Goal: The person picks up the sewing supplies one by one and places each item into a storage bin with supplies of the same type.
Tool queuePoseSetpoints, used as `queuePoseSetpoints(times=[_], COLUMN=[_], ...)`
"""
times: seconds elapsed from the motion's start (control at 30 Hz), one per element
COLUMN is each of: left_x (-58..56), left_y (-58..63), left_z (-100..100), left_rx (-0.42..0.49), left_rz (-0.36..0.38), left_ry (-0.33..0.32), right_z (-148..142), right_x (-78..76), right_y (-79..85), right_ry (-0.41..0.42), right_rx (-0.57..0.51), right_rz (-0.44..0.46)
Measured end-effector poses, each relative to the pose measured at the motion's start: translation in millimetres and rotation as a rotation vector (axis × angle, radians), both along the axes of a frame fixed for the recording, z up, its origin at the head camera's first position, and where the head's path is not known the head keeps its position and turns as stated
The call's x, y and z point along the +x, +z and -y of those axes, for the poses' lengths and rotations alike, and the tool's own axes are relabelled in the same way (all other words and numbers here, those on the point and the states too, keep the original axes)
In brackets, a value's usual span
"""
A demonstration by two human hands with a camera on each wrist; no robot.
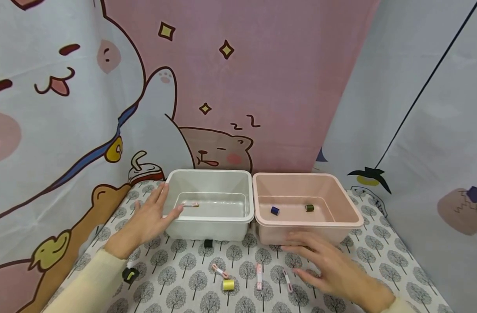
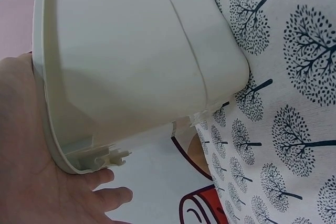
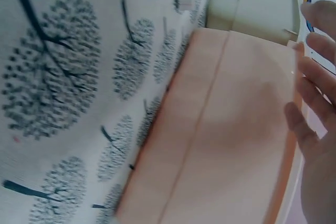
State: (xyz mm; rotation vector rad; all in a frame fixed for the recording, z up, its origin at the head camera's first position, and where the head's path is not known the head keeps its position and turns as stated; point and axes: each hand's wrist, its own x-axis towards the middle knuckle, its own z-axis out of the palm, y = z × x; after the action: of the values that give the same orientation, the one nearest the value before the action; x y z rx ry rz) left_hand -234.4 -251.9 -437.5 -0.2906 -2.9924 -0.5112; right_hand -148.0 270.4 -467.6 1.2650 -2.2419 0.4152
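Note:
My left hand [image 1: 150,217] rests at the left end of the white bin [image 1: 209,228], its fingers straight along the rim and the thumb at the front corner. In the left wrist view the palm [image 2: 31,145] lies against the rim. A small pinkish bundle [image 1: 190,204] lies inside this bin. My right hand [image 1: 326,265] hovers before the pink bin [image 1: 301,232], fingers loosely spread and holding nothing. Inside the pink bin are a blue thread spool [image 1: 275,211] and a dark green thread spool [image 1: 309,208].
On the tree-print cloth before the bins lie a yellow spool [image 1: 228,284], a pink-and-white bundle [image 1: 220,271], a pink-and-white strip [image 1: 259,276], a pale slim bundle [image 1: 287,281] and a small black piece [image 1: 208,243]. A black-and-green object [image 1: 130,274] lies beside the left sleeve.

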Motion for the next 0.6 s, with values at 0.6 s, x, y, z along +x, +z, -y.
queuePoseSetpoints(times=[0.6], left_x=[0.3], left_y=[0.5], left_z=[-1], left_rx=[0.007], left_rz=[0.004], left_ry=[0.003], right_z=[-3], right_x=[7.8], right_y=[-33.5], right_ry=[-0.17], right_rx=[0.238], right_rz=[0.454])
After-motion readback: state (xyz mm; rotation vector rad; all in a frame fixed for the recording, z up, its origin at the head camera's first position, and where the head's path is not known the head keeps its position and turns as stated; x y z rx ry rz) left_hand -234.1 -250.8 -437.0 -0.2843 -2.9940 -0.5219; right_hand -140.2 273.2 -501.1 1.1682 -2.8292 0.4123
